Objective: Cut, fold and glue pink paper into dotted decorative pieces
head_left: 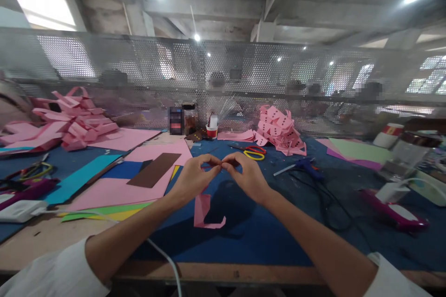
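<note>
Above the blue mat (251,232), my left hand (197,174) and my right hand (245,174) meet fingertip to fingertip. Both are closed in a pinch; anything between the fingers is too small and too hidden to name. Just below my left hand is a folded strip of pink paper (202,211), its lower end bent to the right and curling up. Beyond my fingers are scissors (254,153) with red and yellow handles.
At left are a pile of pink paper strips (81,120), a brown sheet (155,170) and a turquoise sheet (83,178). Dotted pink paper pieces (278,130) are heaped at the back. A blue glue gun (308,167) with its cable lies right. A white cable (163,248) crosses the front edge.
</note>
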{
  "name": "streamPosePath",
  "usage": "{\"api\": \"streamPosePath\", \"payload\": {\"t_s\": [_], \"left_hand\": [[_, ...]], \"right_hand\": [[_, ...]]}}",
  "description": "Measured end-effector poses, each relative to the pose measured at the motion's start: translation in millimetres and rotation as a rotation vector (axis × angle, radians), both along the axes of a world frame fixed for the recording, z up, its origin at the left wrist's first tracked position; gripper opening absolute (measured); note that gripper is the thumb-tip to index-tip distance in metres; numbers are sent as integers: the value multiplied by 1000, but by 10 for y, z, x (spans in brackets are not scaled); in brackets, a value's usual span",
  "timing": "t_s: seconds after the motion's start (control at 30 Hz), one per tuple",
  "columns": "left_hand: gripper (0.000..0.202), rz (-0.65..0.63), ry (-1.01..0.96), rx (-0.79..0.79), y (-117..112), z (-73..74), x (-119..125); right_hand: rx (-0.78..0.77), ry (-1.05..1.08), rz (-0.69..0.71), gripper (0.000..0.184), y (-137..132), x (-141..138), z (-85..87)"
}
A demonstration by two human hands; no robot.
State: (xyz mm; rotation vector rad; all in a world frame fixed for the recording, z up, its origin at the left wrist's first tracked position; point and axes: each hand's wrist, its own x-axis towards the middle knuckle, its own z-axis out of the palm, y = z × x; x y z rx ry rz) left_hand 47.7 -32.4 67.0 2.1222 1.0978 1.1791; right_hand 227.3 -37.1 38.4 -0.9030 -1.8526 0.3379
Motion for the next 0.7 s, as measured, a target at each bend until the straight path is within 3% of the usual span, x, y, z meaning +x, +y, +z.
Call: {"api": "streamPosePath", "payload": {"t_s": [0.5,0.7], "left_hand": [[14,31,-7,8,-4,-9,5],[14,10,-42,-73,-16,-1,5]], "right_hand": [[204,-290,-125,13,-38,8,35],[211,-283,-125,14,-29,17,17]]}}
